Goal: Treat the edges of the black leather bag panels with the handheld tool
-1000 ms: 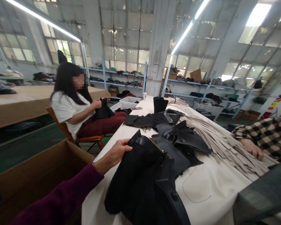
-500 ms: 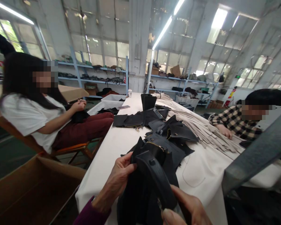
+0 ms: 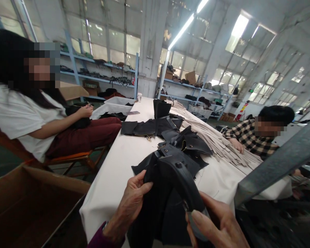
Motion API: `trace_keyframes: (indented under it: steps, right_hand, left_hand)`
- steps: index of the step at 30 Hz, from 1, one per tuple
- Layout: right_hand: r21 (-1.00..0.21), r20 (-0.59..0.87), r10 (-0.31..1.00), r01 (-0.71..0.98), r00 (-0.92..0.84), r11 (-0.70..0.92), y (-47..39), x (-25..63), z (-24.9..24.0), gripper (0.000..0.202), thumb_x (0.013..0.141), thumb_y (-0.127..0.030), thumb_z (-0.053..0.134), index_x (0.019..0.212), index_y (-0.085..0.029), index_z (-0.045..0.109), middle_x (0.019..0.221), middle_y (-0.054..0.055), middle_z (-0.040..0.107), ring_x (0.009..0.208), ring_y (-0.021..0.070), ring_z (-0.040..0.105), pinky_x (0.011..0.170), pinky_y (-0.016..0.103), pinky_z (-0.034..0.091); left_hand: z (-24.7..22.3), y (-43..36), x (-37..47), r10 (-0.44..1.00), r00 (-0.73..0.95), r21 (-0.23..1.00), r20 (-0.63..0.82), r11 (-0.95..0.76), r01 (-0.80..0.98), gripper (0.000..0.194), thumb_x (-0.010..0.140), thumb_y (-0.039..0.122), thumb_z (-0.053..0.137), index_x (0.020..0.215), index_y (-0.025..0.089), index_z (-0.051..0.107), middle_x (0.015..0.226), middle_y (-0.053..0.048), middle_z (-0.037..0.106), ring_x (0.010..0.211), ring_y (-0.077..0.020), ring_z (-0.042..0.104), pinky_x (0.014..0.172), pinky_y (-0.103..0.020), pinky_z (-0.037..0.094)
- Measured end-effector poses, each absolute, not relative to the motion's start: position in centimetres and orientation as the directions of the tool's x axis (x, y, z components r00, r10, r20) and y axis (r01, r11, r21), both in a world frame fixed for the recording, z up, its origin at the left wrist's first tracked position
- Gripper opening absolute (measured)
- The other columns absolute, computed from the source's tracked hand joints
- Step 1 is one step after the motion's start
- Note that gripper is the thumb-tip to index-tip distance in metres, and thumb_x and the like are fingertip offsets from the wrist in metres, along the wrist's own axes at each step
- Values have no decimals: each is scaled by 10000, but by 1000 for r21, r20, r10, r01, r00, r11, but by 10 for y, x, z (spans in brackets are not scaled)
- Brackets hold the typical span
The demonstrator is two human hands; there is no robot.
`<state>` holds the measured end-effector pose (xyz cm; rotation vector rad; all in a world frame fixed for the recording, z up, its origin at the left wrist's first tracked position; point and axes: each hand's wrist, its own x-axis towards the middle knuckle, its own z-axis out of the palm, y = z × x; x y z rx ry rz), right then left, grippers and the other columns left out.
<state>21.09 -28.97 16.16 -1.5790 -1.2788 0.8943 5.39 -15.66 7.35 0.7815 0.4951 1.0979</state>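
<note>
A black leather bag piece (image 3: 152, 210) hangs over the near table edge, its upper edge pinched between the thumb and fingers of my left hand (image 3: 131, 203). A thick black curved strap (image 3: 184, 175) arches from that piece toward the right. Around the strap's lower end my right hand (image 3: 219, 220) is closed, thumb pressed near a small metal part. Something greyish beneath that thumb is too hidden to name. Just beyond my hands lie more black leather pieces (image 3: 196, 146) with gold zips and rings.
Fanned beige strips (image 3: 217, 146) cover the table's right side. A grey metal post (image 3: 271, 165) slants close on the right. An open cardboard box (image 3: 54, 182) stands on the floor at left. One person sits at left, another in a checked shirt (image 3: 255, 137) works across the table.
My right hand and the strap's lower end have moved a little to the right, and the strap arches wider. The whole view has shifted slightly. My left hand keeps its pinch.
</note>
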Motion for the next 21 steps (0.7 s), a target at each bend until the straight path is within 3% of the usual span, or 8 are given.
trace_keyframes:
  steps: [3,7,10,12,14,18,21]
  right_hand:
    - [-921,-64,987,371,149,-116,-292,228,161,551,834,-544,511,1179,-115,521,584,15,603,518,166,572,510,243,482]
    - [-906,-102,972,384,212,-179,-301,248,155,444,836,-593,481,940,-168,556,598,13,596,531,157,551,503,232,457]
    - [-910,-91,963,372,254,-184,-307,257,143,413,858,-572,457,819,-168,535,530,-4,568,483,133,516,483,224,412]
    - [-912,-121,952,348,281,-219,-312,263,133,427,867,-569,438,782,-159,525,488,-14,536,439,122,491,455,227,396]
    - [-915,-143,934,317,326,-250,-316,268,123,424,856,-570,459,798,-153,520,501,-15,537,436,122,500,450,229,410]
    - [-921,-198,919,258,340,-293,-323,277,110,456,843,-592,462,812,-140,516,508,-10,529,424,121,490,428,229,403]
    - [-911,-178,923,297,340,-285,-329,282,107,446,842,-574,478,857,-134,549,564,5,555,479,133,509,475,243,427]
  left_hand:
    - [70,-147,48,951,302,749,-65,247,-615,387,577,176,746,953,140,660,840,-45,701,755,-171,647,717,-252,507]
    - [54,-122,27,973,202,825,-112,204,-527,487,593,268,718,1039,116,598,852,-73,685,805,-223,646,763,-337,516]
    - [47,-107,11,1000,-20,995,3,-5,-104,574,630,343,648,1138,92,558,1042,-140,629,992,-302,592,905,-463,455]
    - [47,-107,9,950,-154,931,271,-218,293,566,668,367,588,1152,75,560,1170,-170,555,1121,-329,508,998,-490,373]
    - [47,-116,20,884,-86,797,460,-369,478,502,738,383,517,1145,93,566,1181,-152,544,1119,-298,504,1001,-454,378]
    - [32,-145,76,898,290,815,330,-426,392,369,830,368,456,1102,150,576,942,-83,615,813,-202,597,752,-333,492]
    - [12,-148,123,882,308,822,357,-453,344,362,799,339,520,1099,147,585,875,-93,604,811,-222,585,754,-337,468]
